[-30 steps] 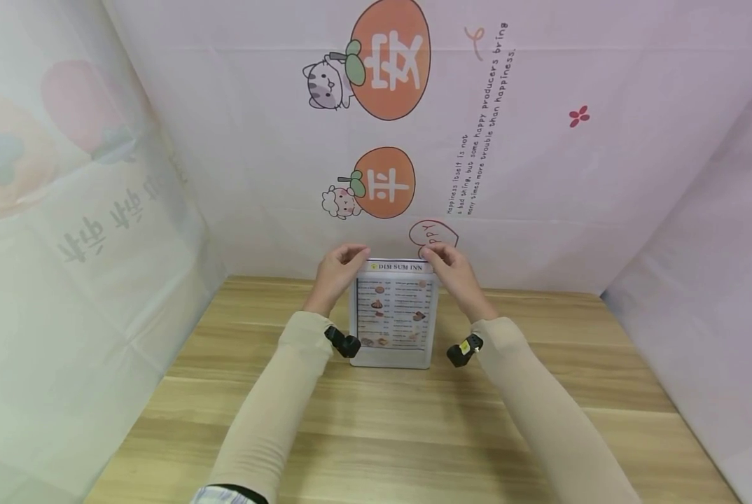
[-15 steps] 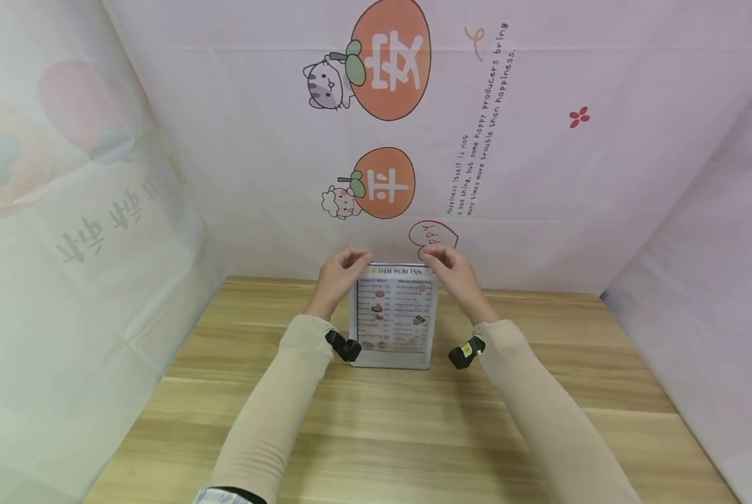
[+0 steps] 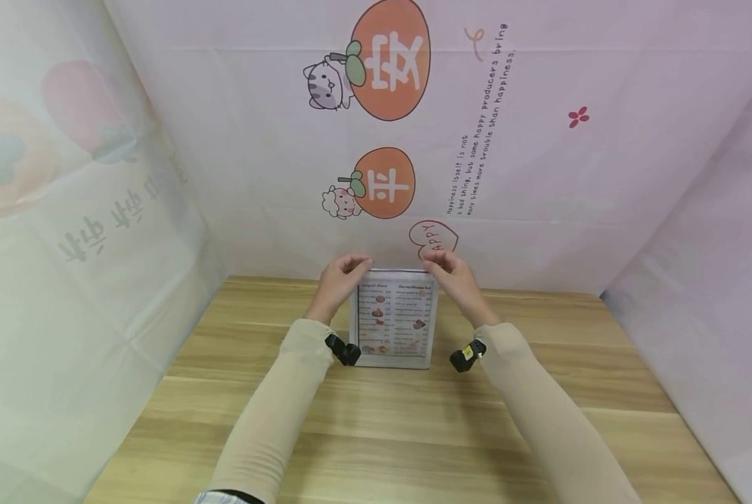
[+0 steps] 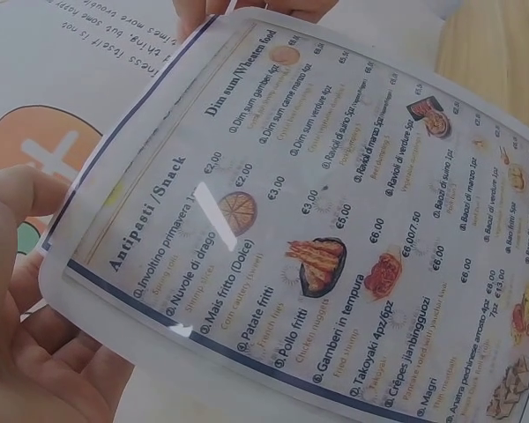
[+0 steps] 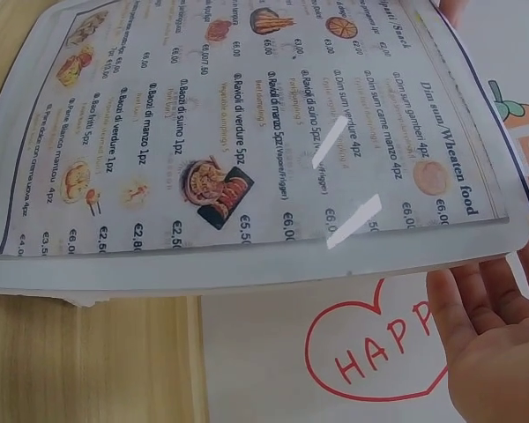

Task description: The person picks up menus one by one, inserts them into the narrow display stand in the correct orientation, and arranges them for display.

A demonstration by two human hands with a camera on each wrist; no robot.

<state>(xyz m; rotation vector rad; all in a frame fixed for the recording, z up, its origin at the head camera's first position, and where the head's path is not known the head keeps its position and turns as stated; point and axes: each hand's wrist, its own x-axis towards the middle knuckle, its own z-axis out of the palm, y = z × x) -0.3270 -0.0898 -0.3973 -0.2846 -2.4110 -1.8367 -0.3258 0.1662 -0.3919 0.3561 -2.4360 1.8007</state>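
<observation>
A printed menu sheet sits inside a clear-fronted white stand, which stands upright on the table near the back wall. Along the top, the sheet's purple edge shows just above the stand's rim. My left hand pinches the top left corner of the menu, while my right hand does the same at the top right. In the left wrist view the thumb and fingers lie at the purple edge. Seen from the right wrist, fingers curl behind the stand's corner.
The wooden table ends at a pale cloth wall printed with orange fruit and a red heart. Cloth panels also close off the left and right sides. A small black camera sits on each wrist.
The menu sheet has slid down into the stand, and its "DIM SUM INN" heading no longer shows in the head view. Both hands have lowered slightly with it; the stand has stayed put.
</observation>
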